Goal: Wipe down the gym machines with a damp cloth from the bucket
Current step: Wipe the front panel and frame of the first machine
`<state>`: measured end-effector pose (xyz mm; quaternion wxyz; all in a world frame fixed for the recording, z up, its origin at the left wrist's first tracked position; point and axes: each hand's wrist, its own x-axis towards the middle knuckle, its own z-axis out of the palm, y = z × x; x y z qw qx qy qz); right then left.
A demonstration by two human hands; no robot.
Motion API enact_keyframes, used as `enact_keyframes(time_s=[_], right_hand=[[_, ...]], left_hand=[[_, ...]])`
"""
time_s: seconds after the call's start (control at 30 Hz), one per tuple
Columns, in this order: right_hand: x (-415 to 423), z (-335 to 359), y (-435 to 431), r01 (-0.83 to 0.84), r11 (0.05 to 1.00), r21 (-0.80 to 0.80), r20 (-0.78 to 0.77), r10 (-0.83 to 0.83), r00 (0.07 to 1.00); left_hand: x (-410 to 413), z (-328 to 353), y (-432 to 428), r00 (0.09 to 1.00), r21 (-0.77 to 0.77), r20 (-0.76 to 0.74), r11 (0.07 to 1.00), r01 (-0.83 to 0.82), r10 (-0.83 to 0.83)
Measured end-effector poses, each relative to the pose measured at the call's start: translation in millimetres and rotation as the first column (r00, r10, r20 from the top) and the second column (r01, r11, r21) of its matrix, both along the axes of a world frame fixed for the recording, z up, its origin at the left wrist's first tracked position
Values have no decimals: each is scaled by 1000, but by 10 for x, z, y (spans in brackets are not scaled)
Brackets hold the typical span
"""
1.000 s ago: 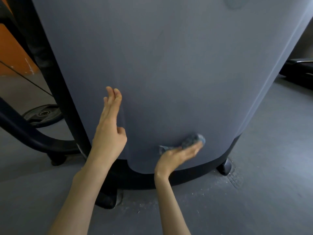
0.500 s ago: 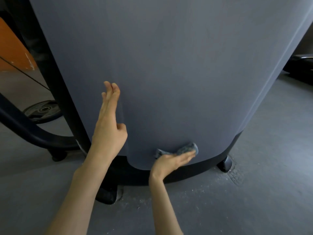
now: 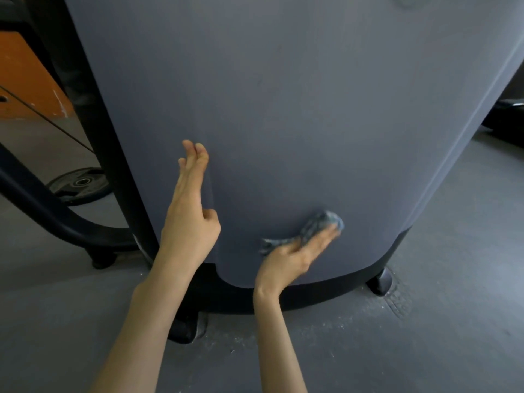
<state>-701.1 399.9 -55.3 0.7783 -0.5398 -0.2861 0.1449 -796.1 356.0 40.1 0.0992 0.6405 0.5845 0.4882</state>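
Grey-blue and smooth, the shroud (image 3: 297, 114) of a gym machine fills most of the view and serves as the landmark for everything else. Beneath the shroud spreads the grey floor (image 3: 439, 336), flecked with pale dust near the machine. A black base (image 3: 354, 282) rims the shroud's lower edge, with one black foot (image 3: 380, 282) under its right corner and another (image 3: 183, 329) below its left part. Left of the shroud a black upright (image 3: 93, 117) rises along its edge, and a dark curved tube (image 3: 51, 211) sweeps in from farther left to meet that upright low down. An orange panel (image 3: 25, 80) shows behind the upright, well left of the shroud, and a black weight plate (image 3: 79, 184) lies flat on the floor beyond the tube. The left hand (image 3: 190, 222) is laid against the shroud's lower left area, fingers straight and together, pointing up, gripping nothing. The right hand (image 3: 295, 253) is low on the shroud, just above the base, with its fingers flattened over a bunched blue-grey cloth (image 3: 312, 228), pinning it to the surface rather than closing round it. One end of the cloth trails out to the left of the fingers, the other bulges past the fingertips; both lie on the shroud. The right hand is slightly blurred.
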Motion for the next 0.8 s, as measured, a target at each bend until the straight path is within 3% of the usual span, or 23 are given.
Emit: enact_keyframes(time_s=[0.07, 0.1, 0.13, 0.17, 0.23, 0.3, 0.33, 0.37, 0.43, 0.47, 0.53, 0.6, 0.63, 0.67, 0.7, 0.73, 0.8], right_hand=[[26, 82, 51, -64, 993, 101, 195, 44, 980], [72, 118, 76, -111, 979, 171, 363, 42, 931], [139, 84, 104, -187, 960, 209, 571, 36, 820], [252, -66, 134, -287, 937, 198, 777, 28, 629], [646, -570, 194, -444, 896, 6, 993, 49, 112], [1116, -995, 241, -453, 865, -215, 941, 59, -334], [1302, -1068, 267, -441, 857, -267, 881, 32, -473], [1441, -1051, 304, -439, 851, -287, 833, -5, -554], [1549, -760, 387, -485, 838, -252, 802, -100, -588], [1530, -514, 418, -516, 834, -193, 821, -151, -551], [1395, 63, 443, -522, 853, -5, 919, -202, -339], [1254, 587, 486, -445, 880, 167, 977, -208, -45], [1195, 727, 520, -420, 879, 228, 972, -228, 52], [1151, 768, 553, -406, 874, 267, 963, -255, 84], [1126, 717, 580, -408, 872, 272, 960, -277, 48], [1126, 578, 597, -430, 867, 253, 953, -301, -45], [1194, 101, 624, -501, 852, 151, 880, -346, -325]], left_hand=[[-24, -61, 28, 1000, -33, 6, 999, -16, 16], [-39, -80, 39, 1000, -25, -3, 1000, -18, 18], [-42, -63, 33, 1000, -16, -10, 1000, -7, 7], [-33, -39, 25, 1000, -16, -5, 1000, -3, 3], [-33, -42, 25, 1000, -24, -6, 1000, -2, 2], [-25, -21, 11, 1000, -29, 1, 1000, 5, -5], [-25, -18, 6, 1000, -26, 1, 1000, 1, -1], [-24, -22, 4, 1000, -25, 6, 1000, 3, -3], [-25, -24, 19, 1000, -20, 12, 1000, 8, -8], [-21, -18, 17, 1000, -16, 18, 1000, 15, -14], [-25, -11, 7, 999, -17, 36, 999, 32, -31], [-43, -14, 8, 999, -13, 28, 1000, 25, -25], [-52, -16, 6, 1000, -13, 21, 1000, 20, -20], [-54, -17, 9, 1000, -12, 11, 1000, 15, -14], [-53, -17, 10, 1000, -9, 5, 1000, 12, -12], [-51, -18, 14, 1000, -4, 4, 1000, 11, -11], [-45, -22, 12, 1000, 1, 15, 1000, 13, -13]])
